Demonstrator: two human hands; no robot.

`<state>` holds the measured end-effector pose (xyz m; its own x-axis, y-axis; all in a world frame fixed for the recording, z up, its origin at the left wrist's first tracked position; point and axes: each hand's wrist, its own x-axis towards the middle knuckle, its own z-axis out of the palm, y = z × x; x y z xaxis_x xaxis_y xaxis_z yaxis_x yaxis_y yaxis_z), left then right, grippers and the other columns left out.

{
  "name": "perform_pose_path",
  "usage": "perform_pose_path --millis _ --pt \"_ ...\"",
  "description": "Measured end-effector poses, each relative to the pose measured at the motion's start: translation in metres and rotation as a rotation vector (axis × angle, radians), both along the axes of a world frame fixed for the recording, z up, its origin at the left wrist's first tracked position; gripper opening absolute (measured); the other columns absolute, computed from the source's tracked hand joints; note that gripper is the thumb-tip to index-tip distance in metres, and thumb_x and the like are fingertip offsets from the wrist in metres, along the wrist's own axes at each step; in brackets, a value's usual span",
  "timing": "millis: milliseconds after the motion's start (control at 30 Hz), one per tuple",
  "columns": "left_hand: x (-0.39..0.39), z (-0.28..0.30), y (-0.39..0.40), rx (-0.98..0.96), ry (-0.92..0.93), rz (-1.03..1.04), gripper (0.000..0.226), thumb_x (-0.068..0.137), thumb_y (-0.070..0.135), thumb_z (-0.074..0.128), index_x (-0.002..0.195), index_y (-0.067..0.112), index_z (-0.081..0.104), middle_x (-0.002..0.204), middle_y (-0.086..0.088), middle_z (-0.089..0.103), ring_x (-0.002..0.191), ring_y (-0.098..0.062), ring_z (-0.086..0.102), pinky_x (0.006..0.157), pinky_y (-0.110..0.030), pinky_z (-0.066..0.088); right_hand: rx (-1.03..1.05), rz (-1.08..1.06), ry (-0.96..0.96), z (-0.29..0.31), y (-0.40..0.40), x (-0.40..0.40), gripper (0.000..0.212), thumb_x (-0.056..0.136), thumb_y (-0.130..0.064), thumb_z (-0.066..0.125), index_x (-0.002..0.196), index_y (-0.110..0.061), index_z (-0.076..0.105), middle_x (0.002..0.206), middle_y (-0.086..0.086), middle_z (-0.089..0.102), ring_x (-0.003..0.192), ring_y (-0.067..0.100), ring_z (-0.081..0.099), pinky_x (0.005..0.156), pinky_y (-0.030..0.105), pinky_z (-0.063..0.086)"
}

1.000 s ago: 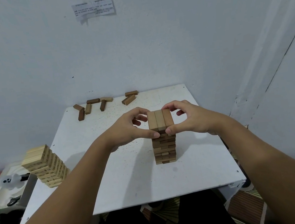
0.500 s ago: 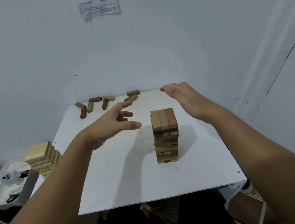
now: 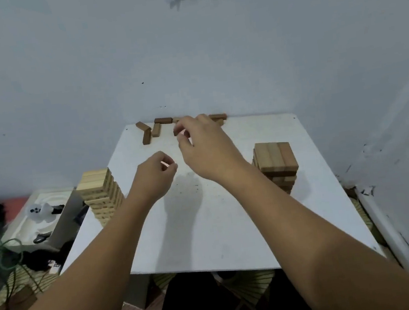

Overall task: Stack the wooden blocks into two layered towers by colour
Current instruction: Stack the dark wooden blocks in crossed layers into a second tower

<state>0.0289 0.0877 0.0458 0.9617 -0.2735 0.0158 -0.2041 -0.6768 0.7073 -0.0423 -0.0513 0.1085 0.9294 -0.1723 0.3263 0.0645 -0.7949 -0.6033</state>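
Brown blocks (image 3: 161, 128) lie loose along the far edge of the white bench (image 3: 207, 231), close to the wall. The dark tower (image 3: 275, 165) stands at the right side of the bench and the pale tower (image 3: 101, 194) at its left edge, well apart from each other. The right hand (image 3: 203, 142) reaches over the loose blocks with its fingers curled downward; it hides some blocks, so I cannot tell whether its grip already closes on one. The left hand (image 3: 158, 177) hangs above the middle of the bench, fingers loosely curled, and holds nothing.

The step in hand seems to be picking up the next brown block. To do it well, the fingers should take one block by its long sides, lift it straight up without pushing its neighbours, then carry it to the dark tower and lay it crosswise to the top layer, gently, so the tower does not shake.
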Motion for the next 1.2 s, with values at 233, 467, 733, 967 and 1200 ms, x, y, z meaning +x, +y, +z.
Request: perform_pose_path --millis 233,467,733,967,1200 --pt "0.035 -0.064 0.000 0.075 0.027 -0.003 0.036 0.102 0.021 0.052 0.139 0.017 0.055 0.122 -0.012 0.062 0.114 -0.030 0.060 0.096 -0.044 0.050 0.065 -0.106 0.314 -0.103 0.017 0.043 0.037 0.108 -0.018 0.041 0.144 -0.021 0.049 0.138 0.007 0.053 0.122 0.024 0.053 0.096 0.041 0.051" --pt "0.085 -0.084 -0.018 0.194 -0.058 0.107 0.045 0.108 0.019 0.042 0.153 0.019 0.042 0.147 -0.017 0.044 0.137 -0.034 0.038 0.109 -0.045 0.040 0.022 -0.219 0.315 -0.137 -0.007 0.104 0.044 0.107 -0.014 0.043 0.148 -0.026 0.046 0.144 0.009 0.048 0.130 0.027 0.046 0.101 0.040 0.046" --pt "0.155 -0.096 -0.035 0.321 -0.140 0.236 0.067 0.103 0.020 0.049 0.163 0.023 0.020 0.166 -0.014 0.019 0.146 -0.035 0.025 0.112 -0.050 0.033 0.002 -0.260 0.285 -0.152 -0.023 0.167 0.057 0.104 -0.010 0.045 0.155 -0.036 0.037 0.145 0.007 0.040 0.127 0.027 0.040 0.090 0.029 0.032" --pt "0.163 -0.118 -0.054 0.460 -0.214 0.342 0.060 0.105 0.030 0.039 0.162 0.017 0.023 0.164 -0.007 0.029 0.140 -0.031 0.036 0.111 -0.048 0.030 -0.042 -0.239 0.290 -0.159 -0.023 0.208 0.069 0.100 -0.006 0.048 0.156 -0.044 0.035 0.143 0.005 0.040 0.125 0.026 0.039 0.094 0.030 0.035" --pt "0.158 -0.119 -0.059 0.338 -0.284 0.394 0.042 0.097 0.015 0.045 0.139 0.014 0.045 0.135 -0.010 0.051 0.124 -0.032 0.045 0.102 -0.043 0.033 -0.170 -0.212 0.392 -0.154 -0.016 0.235 0.076 0.097 -0.009 0.047 0.160 -0.046 0.024 0.163 0.005 0.028 0.138 0.033 0.032 0.114 0.043 0.030"
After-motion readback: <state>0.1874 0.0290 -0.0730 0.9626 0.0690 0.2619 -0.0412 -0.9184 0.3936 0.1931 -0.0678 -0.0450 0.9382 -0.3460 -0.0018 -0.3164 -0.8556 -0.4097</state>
